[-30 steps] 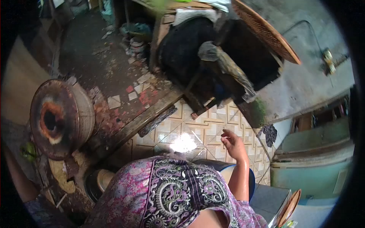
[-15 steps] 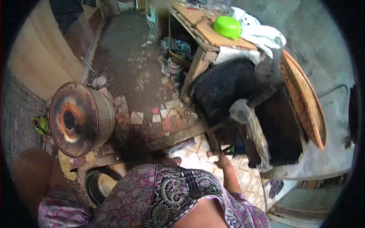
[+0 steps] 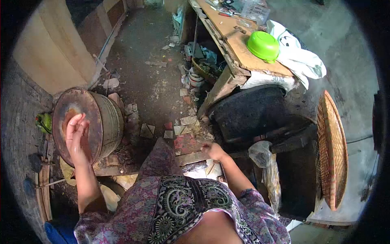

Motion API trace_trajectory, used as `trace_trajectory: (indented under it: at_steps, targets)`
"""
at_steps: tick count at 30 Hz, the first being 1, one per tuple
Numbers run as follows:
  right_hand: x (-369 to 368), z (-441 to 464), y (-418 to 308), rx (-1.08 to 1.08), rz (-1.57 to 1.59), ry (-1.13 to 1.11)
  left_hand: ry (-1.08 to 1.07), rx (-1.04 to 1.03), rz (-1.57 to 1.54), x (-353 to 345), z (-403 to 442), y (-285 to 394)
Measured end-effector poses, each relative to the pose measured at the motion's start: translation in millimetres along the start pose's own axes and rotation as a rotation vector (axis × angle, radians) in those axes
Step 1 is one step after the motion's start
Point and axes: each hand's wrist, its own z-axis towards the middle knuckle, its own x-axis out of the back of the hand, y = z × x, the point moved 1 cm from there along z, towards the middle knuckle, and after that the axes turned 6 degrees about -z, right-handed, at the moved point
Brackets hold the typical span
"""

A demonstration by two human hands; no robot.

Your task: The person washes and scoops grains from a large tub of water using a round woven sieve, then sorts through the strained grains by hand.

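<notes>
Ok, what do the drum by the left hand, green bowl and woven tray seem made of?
Drum: probably steel, matte, with rusty brown staining on its top.
Green bowl: likely plastic, smooth and evenly bright with a light sheen.
Woven tray: bamboo or rattan, I can't tell which; its tan strips interlace and look unpainted.

Left hand (image 3: pixel 78 140) and right hand (image 3: pixel 213 151) apart

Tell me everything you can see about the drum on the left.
The drum is round and looks like metal, with a rusty brown top, an orange-stained patch on it, and paler, ribbed sides. It seems to stand upright on the floor. The left hand is raised in front of its top, partly covering the patch; whether they touch is unclear.
</notes>
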Motion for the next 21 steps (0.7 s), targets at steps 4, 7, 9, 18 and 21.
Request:
trace_trajectory:
  at_steps: [4, 7, 9, 18, 21]
  targets:
    - [4, 56, -18, 0.097, -0.07, -0.032, 0.107, 0.08, -0.094, 5, 36, -32]
    - [19, 99, -46, 0.106, -0.033, -0.095, 0.115, 0.127, -0.102, -2, 80, -60]
    - [18, 143, -44, 0.12, -0.025, -0.09, 0.006, 0.209, -0.099, -4, 123, -90]
    - [34, 311, -86, -0.205, -0.084, -0.073, -0.339, 0.805, 0.045, -9, 297, -215]
    - [74, 333, -128, -0.224, -0.055, -0.055, -0.299, 0.803, 0.038, -14, 332, -227]
